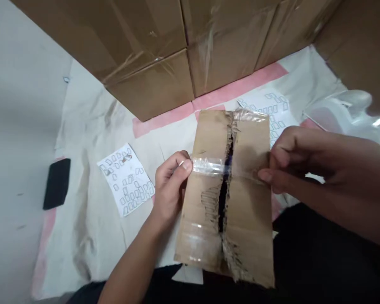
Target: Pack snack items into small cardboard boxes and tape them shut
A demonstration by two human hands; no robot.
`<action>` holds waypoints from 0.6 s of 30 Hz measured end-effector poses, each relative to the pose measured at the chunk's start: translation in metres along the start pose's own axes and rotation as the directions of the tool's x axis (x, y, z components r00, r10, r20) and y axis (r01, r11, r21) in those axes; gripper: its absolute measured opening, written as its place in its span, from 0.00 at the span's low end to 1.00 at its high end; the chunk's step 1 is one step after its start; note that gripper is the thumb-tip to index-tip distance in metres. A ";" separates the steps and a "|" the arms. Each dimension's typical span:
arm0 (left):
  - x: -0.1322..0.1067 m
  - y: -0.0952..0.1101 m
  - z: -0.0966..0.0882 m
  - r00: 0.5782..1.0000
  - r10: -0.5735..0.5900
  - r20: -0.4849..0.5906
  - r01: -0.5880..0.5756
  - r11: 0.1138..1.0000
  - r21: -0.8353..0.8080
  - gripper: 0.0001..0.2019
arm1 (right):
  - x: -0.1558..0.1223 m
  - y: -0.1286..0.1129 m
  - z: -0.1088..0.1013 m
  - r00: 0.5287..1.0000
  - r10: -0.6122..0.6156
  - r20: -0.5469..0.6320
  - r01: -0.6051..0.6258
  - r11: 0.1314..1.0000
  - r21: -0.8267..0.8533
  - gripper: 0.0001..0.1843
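A small worn cardboard box point(250, 211) is held up in front of me between both hands. A ragged dark gap runs down the middle of its face, with torn edges. Clear packing tape point(209, 166) crosses the gap near mid-height, and more shiny tape covers the top and lower left. My left hand point(174, 181) grips the box's left edge, thumb by the tape's end. On the right edge, my right hand point(288, 164) is closed, thumb pressed on the face near the tape line. Its other fingers are partly hidden.
Large taped cardboard boxes point(221, 59) stand along the far side. Paper with drawn small shapes point(126, 179) lies left; a similar sheet point(280, 109) is behind the box. A black flat object point(57, 183) is far left, a clear plastic container point(338, 112) right. Wrinkled pale cloth point(98, 236) lies underneath.
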State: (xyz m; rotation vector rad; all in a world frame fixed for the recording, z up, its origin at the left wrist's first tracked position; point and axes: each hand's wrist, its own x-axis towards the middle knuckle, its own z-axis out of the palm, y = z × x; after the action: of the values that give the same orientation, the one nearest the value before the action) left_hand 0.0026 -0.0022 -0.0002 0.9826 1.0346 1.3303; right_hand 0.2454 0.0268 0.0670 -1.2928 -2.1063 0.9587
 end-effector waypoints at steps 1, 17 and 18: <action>0.000 -0.001 0.001 1.000 0.002 0.001 -0.002 1.000 -0.027 0.14 | 0.000 0.000 -0.001 1.000 -0.001 0.009 0.001 1.000 0.017 0.14; 0.012 -0.032 -0.015 0.998 -0.033 -0.046 0.027 0.994 -0.109 0.26 | 0.012 0.007 -0.003 0.993 -0.016 0.114 -0.017 0.959 0.282 0.19; 0.011 -0.032 -0.015 0.997 -0.052 -0.054 0.046 0.993 -0.105 0.26 | 0.014 0.008 -0.003 0.992 -0.015 0.129 -0.025 0.953 0.302 0.20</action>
State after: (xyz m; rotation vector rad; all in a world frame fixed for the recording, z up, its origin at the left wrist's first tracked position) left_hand -0.0037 0.0084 -0.0353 0.8407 1.0157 1.3643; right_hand 0.2458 0.0423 0.0637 -1.1062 -1.9513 1.3413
